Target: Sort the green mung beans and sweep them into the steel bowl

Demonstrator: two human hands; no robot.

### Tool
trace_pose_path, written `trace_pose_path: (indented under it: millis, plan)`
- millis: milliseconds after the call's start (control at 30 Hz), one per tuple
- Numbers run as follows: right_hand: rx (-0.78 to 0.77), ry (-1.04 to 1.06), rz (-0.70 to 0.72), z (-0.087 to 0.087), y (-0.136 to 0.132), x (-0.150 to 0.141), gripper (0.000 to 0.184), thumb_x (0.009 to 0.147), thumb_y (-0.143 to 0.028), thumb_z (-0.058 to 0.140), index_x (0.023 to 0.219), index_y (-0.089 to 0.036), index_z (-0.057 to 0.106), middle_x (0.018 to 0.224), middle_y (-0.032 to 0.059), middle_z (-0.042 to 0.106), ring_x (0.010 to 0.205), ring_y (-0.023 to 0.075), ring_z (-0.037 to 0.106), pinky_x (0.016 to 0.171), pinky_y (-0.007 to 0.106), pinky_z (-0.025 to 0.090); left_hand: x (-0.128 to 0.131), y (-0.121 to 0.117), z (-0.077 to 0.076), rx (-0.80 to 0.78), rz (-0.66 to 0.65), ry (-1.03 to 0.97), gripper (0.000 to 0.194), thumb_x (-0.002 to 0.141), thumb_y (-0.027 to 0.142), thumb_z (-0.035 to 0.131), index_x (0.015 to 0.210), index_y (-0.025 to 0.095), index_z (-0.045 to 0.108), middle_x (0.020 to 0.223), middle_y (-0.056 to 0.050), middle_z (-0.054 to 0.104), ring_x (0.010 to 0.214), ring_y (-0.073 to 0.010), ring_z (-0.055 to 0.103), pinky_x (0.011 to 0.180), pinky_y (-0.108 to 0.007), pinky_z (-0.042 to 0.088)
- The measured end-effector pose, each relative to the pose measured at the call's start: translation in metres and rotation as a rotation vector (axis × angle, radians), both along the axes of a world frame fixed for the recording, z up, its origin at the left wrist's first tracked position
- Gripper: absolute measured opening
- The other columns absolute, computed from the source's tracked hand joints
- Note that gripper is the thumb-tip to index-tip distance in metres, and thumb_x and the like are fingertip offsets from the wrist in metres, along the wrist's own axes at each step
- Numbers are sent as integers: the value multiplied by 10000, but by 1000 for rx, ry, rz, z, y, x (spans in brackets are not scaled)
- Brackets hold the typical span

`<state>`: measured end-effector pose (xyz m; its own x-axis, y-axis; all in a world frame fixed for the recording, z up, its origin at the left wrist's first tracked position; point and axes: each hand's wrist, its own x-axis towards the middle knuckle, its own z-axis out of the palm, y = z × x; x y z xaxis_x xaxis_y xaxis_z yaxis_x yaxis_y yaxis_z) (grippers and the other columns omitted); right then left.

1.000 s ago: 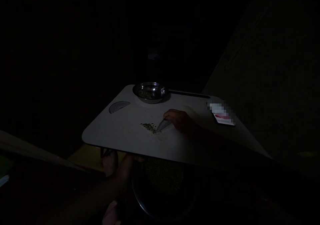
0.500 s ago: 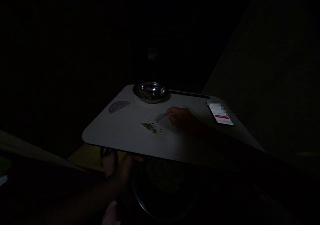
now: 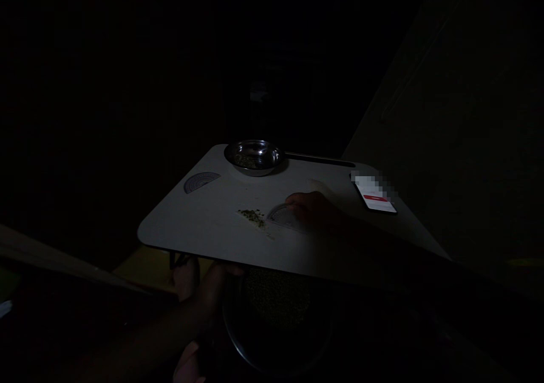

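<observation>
My right hand (image 3: 312, 207) pinches a clear protractor (image 3: 283, 217) against the white tabletop (image 3: 191, 218). The protractor's curved edge lies beside a small pile of green lentil-like grains (image 3: 253, 217) with pale dust around it. Below the table's front edge, my left hand (image 3: 219, 278) is closed at the left rim of a large metal bowl (image 3: 242, 349), its thumb reaching over the rim; the other fingers are hidden. Green grains (image 3: 278, 298) fill part of that bowl. Farther back on the table stands a smaller steel bowl (image 3: 255, 170) with some grains in it.
Another protractor shape (image 3: 202, 182) lies at the table's left side. A lit phone (image 3: 376, 196) rests near the right edge. A dark slot (image 3: 318, 160) runs along the back edge. A foot (image 3: 186, 275) shows under the table. The surroundings are very dark.
My right hand has shifted slightly right and the protractor now lies lower and flatter, its edge touching or nearly touching the pile. My left hand stays at the large bowl's rim.
</observation>
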<state>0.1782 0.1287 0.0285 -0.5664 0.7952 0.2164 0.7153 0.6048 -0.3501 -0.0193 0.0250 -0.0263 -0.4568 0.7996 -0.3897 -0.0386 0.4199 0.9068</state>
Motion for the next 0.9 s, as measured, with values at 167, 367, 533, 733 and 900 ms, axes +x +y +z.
trace_pose_path:
  millis: [167, 367, 533, 733, 900]
  plan:
    - [25, 13, -93, -3, -3, 1, 229, 717, -218, 332, 709, -131, 544, 613, 15, 543, 539, 84, 465, 500, 190, 323, 8, -1, 14, -15, 18, -19, 113, 415, 113, 495, 511, 173, 491, 526, -9, 519, 575, -186, 491, 492, -283, 359]
    - [40, 36, -175, -1, -5, 15, 251, 733, -242, 312, 716, -135, 537, 632, 17, 540, 564, 89, 464, 531, 199, 321, 7, 0, 16, -83, -29, -79, 123, 404, 91, 503, 505, 160, 488, 472, 5, 487, 478, -152, 469, 439, -263, 348]
    - [153, -17, -190, 15, 6, 12, 279, 755, -270, 274, 797, -156, 526, 705, 24, 534, 630, 112, 450, 563, 226, 307, 2, -1, 4, -50, -9, -55, 152, 426, 137, 507, 575, 168, 500, 541, -6, 516, 548, -171, 493, 468, -271, 363]
    - [267, -168, -37, 14, 31, -9, 197, 726, -225, 353, 790, -209, 539, 788, 0, 550, 769, 137, 412, 621, 232, 288, 1, 0, 1, -55, -16, -31, 158, 418, 153, 519, 572, 174, 491, 532, -3, 506, 569, -186, 502, 471, -280, 373]
    - [142, -235, 69, 9, 43, -19, 178, 708, -221, 385, 789, -219, 544, 798, -3, 549, 759, 124, 429, 604, 223, 277, -4, 1, -5, -77, -38, -43, 166, 434, 169, 526, 595, 181, 487, 571, -5, 518, 593, -192, 509, 502, -297, 395]
